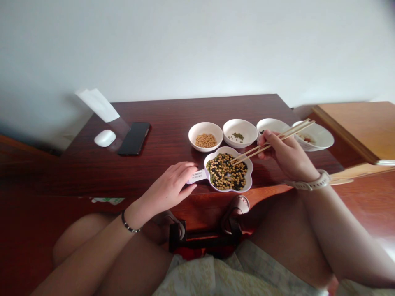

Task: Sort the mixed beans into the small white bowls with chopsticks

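Observation:
A flower-shaped white dish (249,172) full of mixed yellow, green and dark beans sits at the table's near edge. My left hand (173,187) grips its short handle (197,176). My right hand (285,155), with a watch on the wrist, is closed on a pair of wooden chopsticks (274,139); their tips dip into the beans. Behind the dish stand small white bowls: one with yellow beans (205,135), one with a few green beans (240,132), a third (273,125) partly hidden by my hand, and a fourth (317,135) at the right.
On the dark wooden table (173,115), far left, lie a black phone (134,138), a white mouse (105,138) and a white packet (98,105). A lighter wooden piece of furniture (354,123) adjoins at the right. My knees and sandalled feet show below the table edge.

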Demonstrator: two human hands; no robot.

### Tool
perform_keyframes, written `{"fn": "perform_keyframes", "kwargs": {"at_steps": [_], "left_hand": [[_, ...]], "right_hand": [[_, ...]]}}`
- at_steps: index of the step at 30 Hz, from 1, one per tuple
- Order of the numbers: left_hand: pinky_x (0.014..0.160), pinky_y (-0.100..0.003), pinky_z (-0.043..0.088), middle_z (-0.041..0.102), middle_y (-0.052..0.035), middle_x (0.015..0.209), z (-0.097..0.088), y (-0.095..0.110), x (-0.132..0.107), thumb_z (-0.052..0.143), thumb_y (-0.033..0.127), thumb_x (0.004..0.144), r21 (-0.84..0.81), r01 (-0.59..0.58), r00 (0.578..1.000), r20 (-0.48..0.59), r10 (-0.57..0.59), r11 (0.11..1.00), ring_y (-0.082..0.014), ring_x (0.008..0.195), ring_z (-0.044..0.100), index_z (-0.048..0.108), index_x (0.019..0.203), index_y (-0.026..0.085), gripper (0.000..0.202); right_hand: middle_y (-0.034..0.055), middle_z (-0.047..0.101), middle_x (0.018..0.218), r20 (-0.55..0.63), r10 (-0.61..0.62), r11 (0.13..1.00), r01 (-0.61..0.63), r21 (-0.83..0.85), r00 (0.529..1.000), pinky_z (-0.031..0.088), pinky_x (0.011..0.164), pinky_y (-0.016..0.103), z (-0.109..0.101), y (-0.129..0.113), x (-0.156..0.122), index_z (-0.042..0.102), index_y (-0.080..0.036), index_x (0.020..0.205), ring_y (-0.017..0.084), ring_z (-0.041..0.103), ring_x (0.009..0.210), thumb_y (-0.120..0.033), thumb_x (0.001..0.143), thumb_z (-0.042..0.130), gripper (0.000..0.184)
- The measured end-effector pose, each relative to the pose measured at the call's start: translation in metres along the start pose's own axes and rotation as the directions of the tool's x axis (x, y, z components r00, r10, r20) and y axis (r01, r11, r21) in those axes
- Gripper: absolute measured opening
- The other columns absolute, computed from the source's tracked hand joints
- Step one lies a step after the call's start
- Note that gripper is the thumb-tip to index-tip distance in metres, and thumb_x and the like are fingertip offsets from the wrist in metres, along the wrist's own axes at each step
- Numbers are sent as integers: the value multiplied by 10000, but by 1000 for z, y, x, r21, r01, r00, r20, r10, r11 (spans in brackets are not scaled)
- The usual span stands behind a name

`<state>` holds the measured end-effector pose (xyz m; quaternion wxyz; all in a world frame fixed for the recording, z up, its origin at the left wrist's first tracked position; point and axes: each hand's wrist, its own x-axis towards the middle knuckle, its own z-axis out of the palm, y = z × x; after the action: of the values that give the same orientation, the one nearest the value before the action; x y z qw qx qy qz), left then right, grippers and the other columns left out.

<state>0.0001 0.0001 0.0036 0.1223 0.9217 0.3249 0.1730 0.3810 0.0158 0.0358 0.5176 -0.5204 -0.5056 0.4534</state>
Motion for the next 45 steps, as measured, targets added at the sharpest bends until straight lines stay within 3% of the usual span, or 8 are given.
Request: {"fn": "perform_keyframes", "kwargs": {"at_steps": [13, 20, 28, 45], "left_hand": [[1225, -605, 553, 646, -132, 1537, -1, 2, 1, 609, 275, 1121, -9, 17, 1000, -4, -17, 1000, -343, 1464, 623, 523, 1490, 279, 378], [1260, -591, 529, 640, -177, 1538, -3, 3, 1, 598, 265, 1129, -3, 14, 1000, 17, -14, 1000, -370, 1459, 620, 552, 1473, 195, 354], [1231, -611, 553, 661, -134, 1535, -1, 1, 1, 623, 273, 1101, -29, 24, 1000, -16, -25, 999, -365, 1455, 634, 555, 1494, 289, 399], [1240, -588, 536, 649, -154, 1535, -1, 2, 1, 616, 250, 1114, -13, 14, 1000, -6, -14, 1000, -360, 1460, 620, 558, 1483, 227, 374]], "right_hand": [[20, 684, 661, -3, 5, 1000, -5, 21, 1000, 530, 533, 197, 11, 0, -3, 716, -205, 820, 130, 648, 587, -621, 1013, 759, 461], [19, 683, 683, -11, 14, 998, -13, 54, 1000, 532, 534, 207, 14, -1, -4, 721, -206, 808, 130, 643, 586, -608, 1001, 779, 450], [22, 689, 686, 21, 12, 999, -13, 32, 1000, 524, 541, 211, 14, -3, -5, 722, -210, 808, 133, 637, 598, -608, 1004, 775, 446], [29, 664, 716, 49, 23, 1000, -23, 15, 999, 532, 601, 247, 15, -3, -6, 690, -216, 821, 153, 624, 644, -586, 1034, 745, 430]]}}
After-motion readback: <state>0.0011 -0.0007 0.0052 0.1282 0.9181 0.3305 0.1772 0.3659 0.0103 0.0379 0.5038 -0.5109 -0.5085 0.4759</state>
